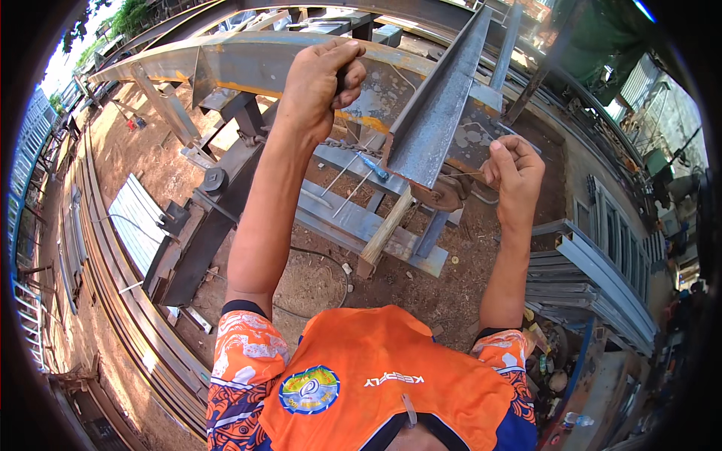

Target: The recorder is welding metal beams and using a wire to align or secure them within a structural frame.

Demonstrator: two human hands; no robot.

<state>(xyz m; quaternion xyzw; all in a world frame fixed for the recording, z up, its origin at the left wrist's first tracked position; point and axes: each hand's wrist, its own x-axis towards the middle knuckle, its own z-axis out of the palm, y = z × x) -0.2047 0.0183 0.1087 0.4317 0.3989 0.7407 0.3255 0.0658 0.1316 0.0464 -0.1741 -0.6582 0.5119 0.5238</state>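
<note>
My left hand point(323, 83) is raised over a long steel beam point(248, 64), its fingers curled closed. Whatever lies inside that grip, if anything, is hidden. My right hand point(515, 174) is held to the right of a steel angle bar point(440, 105), thumb and fingertips pinched together. A thin yellowish strand point(468, 174) runs from this pinch toward the end of the bar; string or wire, I cannot tell. Under the bar's near end are a rusty rounded metal piece point(440, 197) and a wooden stick point(389, 229). A blue-handled tool point(374, 167) lies just left of the bar.
Flat steel pieces point(331, 210) lie below the beam, with a chain point(342, 144) near them. A dark cable point(342, 263) curves over the dirt ground. Long steel lengths point(113, 263) lie at left; stacked metal frames point(602, 278) stand at right.
</note>
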